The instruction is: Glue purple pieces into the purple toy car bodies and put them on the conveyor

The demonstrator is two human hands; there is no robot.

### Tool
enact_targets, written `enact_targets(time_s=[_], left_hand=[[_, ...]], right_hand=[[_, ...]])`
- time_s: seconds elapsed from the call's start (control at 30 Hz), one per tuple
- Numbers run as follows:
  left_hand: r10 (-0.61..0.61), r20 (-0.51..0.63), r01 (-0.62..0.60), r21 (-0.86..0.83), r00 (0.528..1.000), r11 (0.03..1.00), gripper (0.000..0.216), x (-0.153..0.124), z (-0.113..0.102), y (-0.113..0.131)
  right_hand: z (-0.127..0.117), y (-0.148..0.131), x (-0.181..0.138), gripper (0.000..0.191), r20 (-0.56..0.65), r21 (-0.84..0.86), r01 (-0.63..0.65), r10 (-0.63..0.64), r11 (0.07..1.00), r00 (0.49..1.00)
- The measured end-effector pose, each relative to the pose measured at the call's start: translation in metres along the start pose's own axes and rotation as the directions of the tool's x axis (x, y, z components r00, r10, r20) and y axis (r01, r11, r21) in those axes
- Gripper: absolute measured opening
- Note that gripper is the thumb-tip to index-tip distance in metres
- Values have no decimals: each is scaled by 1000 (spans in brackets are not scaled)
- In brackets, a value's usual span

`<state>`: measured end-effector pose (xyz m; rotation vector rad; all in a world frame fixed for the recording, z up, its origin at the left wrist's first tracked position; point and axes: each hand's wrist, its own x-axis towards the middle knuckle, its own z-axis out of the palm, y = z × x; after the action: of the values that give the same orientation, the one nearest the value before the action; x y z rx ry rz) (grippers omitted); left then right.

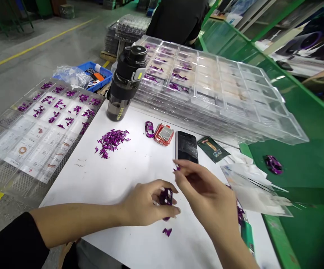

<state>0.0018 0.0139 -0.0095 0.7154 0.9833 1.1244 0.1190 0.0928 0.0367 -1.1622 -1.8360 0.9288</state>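
Note:
My left hand (147,203) pinches a small clump of purple metallic slivers (166,197) above the white board (74,186). One loose sliver (167,232) lies on the board just below it. My right hand (201,186) is raised beside the left, with a tiny purple sliver (176,169) held between finger and thumb. Its fingertips are close to a black smartphone (187,147) lying on the board. Further left is a heap of the same purple slivers (111,142). A purple ring-shaped piece (149,129) and a red pouch (164,134) lie behind my hands.
A clear compartment tray (38,123) holding purple pieces and printed cards lies at left. A tall stack of clear trays (206,86) and a black bottle (126,82) stand behind. Plastic sheets (254,190) lie on the green bench (304,164). Co-workers (177,20) are nearby.

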Motion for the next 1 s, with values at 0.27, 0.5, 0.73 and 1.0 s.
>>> enact_targets(time_s=[0.27, 0.5, 0.73, 1.0], left_hand=[[-14, -120, -19, -274, 993, 962, 57, 6, -2, 14], [27, -96, -47, -212, 995, 976, 48, 8, -5, 15], [66, -156, -72, -33, 986, 997, 50, 5, -4, 12], [180, -214, -120, 265, 960, 957, 42, 1, 0, 3]], right_hand=[[-4, 23, -35, 25, -67, 132, -181, 191, 975, 979], [-7, 34, -39, 18, -47, -83, -21, 17, 996, 999], [-10, 41, -40, 23, -6, -337, 230, -246, 913, 969], [-4, 12, -49, 27, 5, 195, -298, 303, 934, 953]])
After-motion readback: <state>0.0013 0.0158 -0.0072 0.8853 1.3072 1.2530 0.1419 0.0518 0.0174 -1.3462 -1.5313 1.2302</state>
